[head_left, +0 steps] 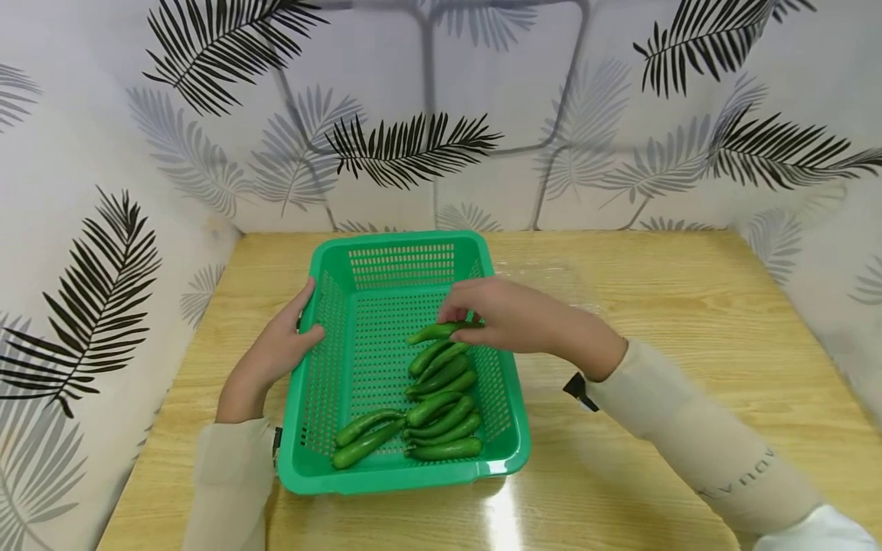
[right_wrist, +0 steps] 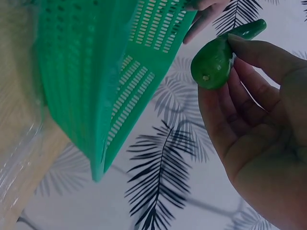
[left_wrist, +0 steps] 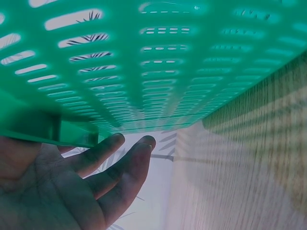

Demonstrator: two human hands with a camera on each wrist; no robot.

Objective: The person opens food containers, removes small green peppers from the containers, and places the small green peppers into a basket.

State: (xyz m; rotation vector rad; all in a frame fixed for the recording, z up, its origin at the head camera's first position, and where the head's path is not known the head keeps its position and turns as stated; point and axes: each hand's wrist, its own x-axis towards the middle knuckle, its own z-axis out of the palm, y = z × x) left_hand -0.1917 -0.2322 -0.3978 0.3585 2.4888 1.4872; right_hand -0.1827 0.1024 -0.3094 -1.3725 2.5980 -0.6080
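Observation:
A green plastic basket [head_left: 393, 480] with perforated walls stands on the table. My left hand [head_left: 276, 344] holds its left rim, thumb over the edge; in the left wrist view the fingers [left_wrist: 129, 167] reach along the outside, beneath the rim. Over the right part of the basket, my right hand [head_left: 499, 314] pinches a small green cucumber [right_wrist: 211, 67] between thumb and fingers, its rounded end towards the wrist camera. Several more cucumbers [head_left: 448, 373] lie inside, stacked in a column along the right side. Two others [head_left: 365, 444] sit at the front left of the basket floor.
Clear, crinkled plastic [head_left: 551, 283] lies on the wooden table [head_left: 661, 306] right of the basket, partly behind the right forearm. White cloth with a leaf print [head_left: 413, 153] hangs behind the table and along both sides.

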